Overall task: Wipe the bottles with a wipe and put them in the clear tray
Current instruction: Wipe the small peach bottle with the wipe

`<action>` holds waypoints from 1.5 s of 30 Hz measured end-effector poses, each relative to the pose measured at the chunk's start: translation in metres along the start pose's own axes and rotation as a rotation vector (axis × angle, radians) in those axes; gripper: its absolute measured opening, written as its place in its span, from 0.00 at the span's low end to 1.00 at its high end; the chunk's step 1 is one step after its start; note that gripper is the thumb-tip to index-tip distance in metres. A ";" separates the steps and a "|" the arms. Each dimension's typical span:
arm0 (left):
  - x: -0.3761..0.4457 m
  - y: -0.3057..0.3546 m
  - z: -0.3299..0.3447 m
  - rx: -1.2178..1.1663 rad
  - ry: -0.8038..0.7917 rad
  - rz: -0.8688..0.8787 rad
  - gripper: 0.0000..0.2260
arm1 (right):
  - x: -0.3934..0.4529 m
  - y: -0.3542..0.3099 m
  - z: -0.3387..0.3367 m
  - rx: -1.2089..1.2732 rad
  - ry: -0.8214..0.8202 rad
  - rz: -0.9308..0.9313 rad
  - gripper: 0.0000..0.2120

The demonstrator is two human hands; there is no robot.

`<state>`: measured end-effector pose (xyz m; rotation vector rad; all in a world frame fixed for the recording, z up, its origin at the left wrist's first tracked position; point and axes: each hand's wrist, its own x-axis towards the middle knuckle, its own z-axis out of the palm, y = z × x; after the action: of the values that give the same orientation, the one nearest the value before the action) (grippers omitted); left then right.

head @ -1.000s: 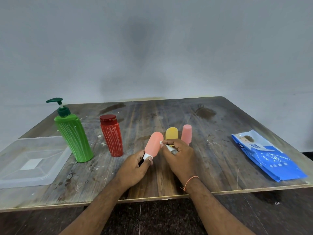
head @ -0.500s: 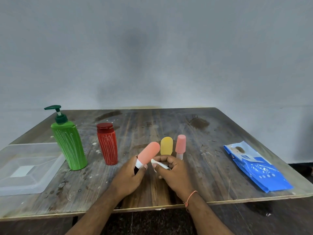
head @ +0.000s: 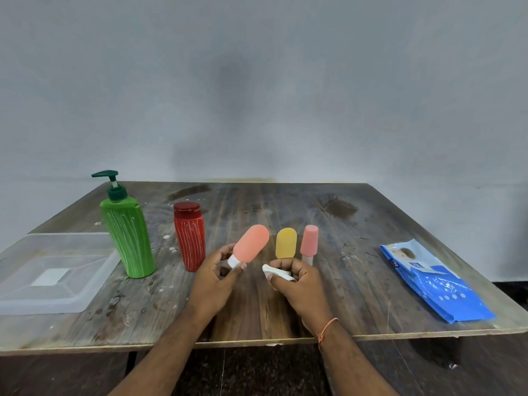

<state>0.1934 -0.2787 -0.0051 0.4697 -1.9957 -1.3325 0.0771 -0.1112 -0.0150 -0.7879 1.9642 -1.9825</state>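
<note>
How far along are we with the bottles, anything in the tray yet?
Nothing looks done: the tray holds no bottles. In hand: the left hand grips the orange bottle by its white cap, while the right hand pinches the wipe, apart from it. Left: the green bottle, red bottle, yellow bottle and pink bottle stand on the table.

orange bottle held, wipe apparently apart

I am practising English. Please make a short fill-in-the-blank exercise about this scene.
1. The left hand holds the ___ bottle by its white cap.
2. The right hand holds a crumpled white ___.
3. The clear tray has ___ bottles in it.
4. The pump bottle is ___.

Missing words: orange; wipe; no; green
</note>
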 end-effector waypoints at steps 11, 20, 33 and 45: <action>-0.002 0.009 0.004 0.038 -0.374 -0.044 0.14 | -0.006 -0.005 0.001 -0.121 0.056 -0.160 0.08; 0.002 0.012 0.006 0.005 -0.471 -0.098 0.15 | -0.006 -0.002 0.002 -0.287 0.097 -0.288 0.08; 0.003 -0.007 0.008 0.158 -0.483 -0.051 0.13 | -0.014 -0.012 0.003 -0.335 0.146 -0.261 0.04; -0.001 -0.005 0.010 0.316 -0.465 -0.039 0.14 | -0.010 -0.002 0.004 -0.454 0.190 -0.303 0.04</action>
<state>0.1863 -0.2731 -0.0120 0.3636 -2.6146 -1.2324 0.0879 -0.1089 -0.0152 -1.0900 2.5948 -1.8365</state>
